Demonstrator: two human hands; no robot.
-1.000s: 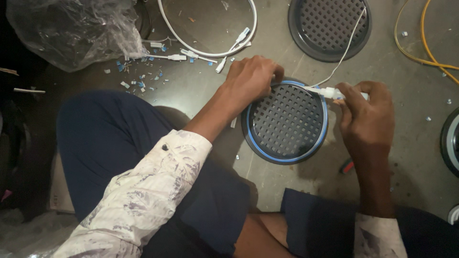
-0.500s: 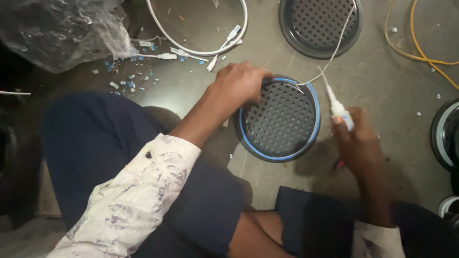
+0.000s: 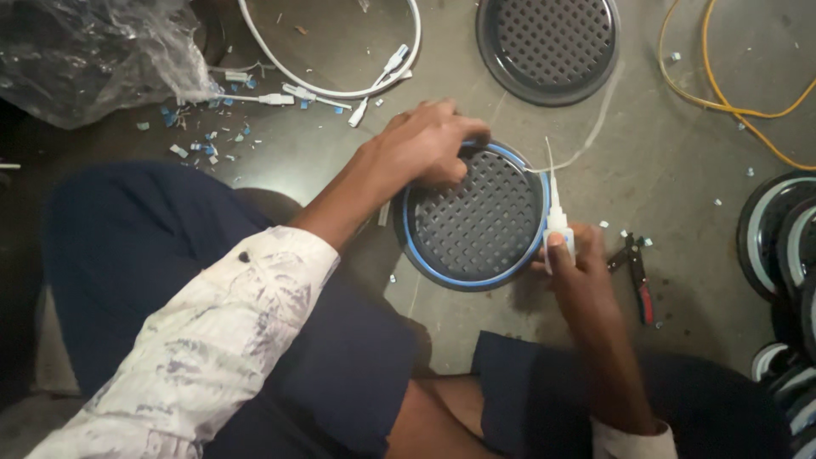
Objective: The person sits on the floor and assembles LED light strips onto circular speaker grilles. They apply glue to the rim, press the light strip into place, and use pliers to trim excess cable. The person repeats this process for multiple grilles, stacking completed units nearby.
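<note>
My left hand grips the top edge of the blue-rimmed round grille on the floor. My right hand pinches a white connector at its right rim; pliers lie just beside.

Blue-rimmed round grille — flat; white connector upright.

The scene was seen from one camera worn on the head, pointed straight down and held close above the floor, the lap and both hands.
</note>
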